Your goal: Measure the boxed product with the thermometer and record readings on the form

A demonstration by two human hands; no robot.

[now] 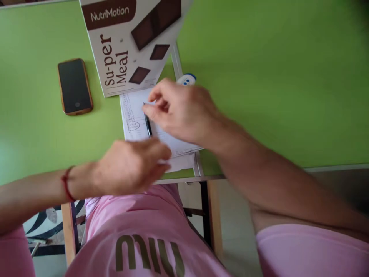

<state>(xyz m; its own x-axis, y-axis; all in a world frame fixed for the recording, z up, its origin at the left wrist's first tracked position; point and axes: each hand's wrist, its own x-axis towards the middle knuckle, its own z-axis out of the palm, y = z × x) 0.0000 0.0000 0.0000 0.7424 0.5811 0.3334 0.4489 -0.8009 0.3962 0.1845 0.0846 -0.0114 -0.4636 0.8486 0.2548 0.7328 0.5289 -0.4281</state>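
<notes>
My right hand point(180, 109) is over a printed sheet of paper point(133, 115) on the green table point(273, 96), its fingers pinched on a dark pen point(148, 127) whose tip points at the paper. My left hand point(131, 165) rests at the table's near edge on the lower part of the paper, fingers curled; a red band circles its wrist. Whether it grips the paper is blurred.
A white and brown "Su-per Meal" box point(123, 42) stands just behind the paper. A dark phone in a brown case point(74, 86) lies to the left. A small white and blue object point(186, 79) peeks from behind my right hand. A chair frame shows below the edge.
</notes>
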